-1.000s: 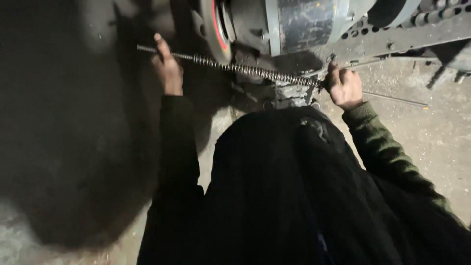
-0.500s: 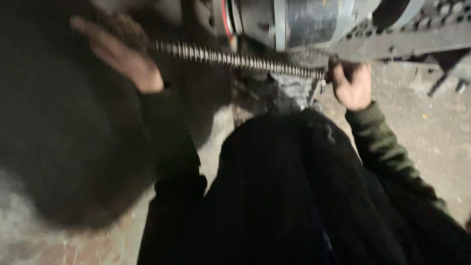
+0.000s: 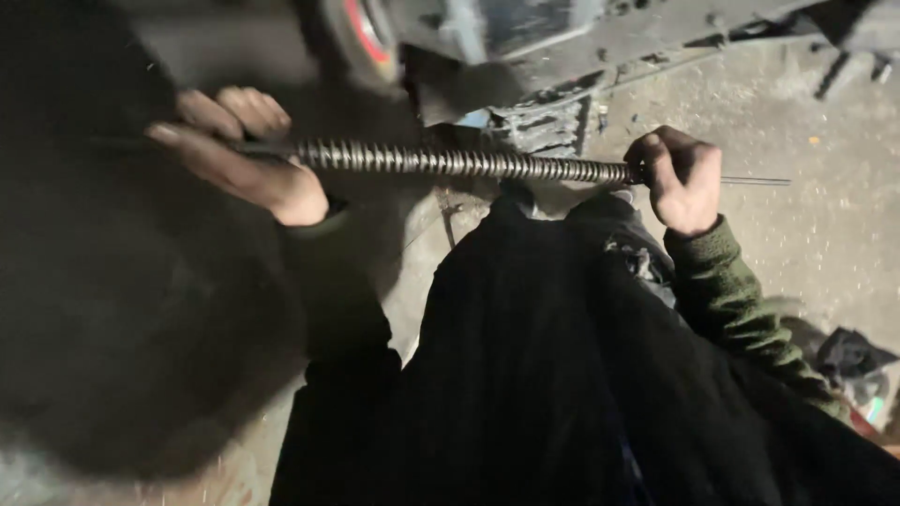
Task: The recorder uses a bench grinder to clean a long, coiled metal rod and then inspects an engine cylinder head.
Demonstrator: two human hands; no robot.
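Coiled spring apparently gripped both ends.

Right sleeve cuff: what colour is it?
Olive green knit on the right sleeve, below the right hand; the head view shows it.

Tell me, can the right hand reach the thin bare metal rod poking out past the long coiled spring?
Probably yes: the right hand already grips the long coiled metal spring at that end, and the thin bare rod sticks out beside it, uncovered.
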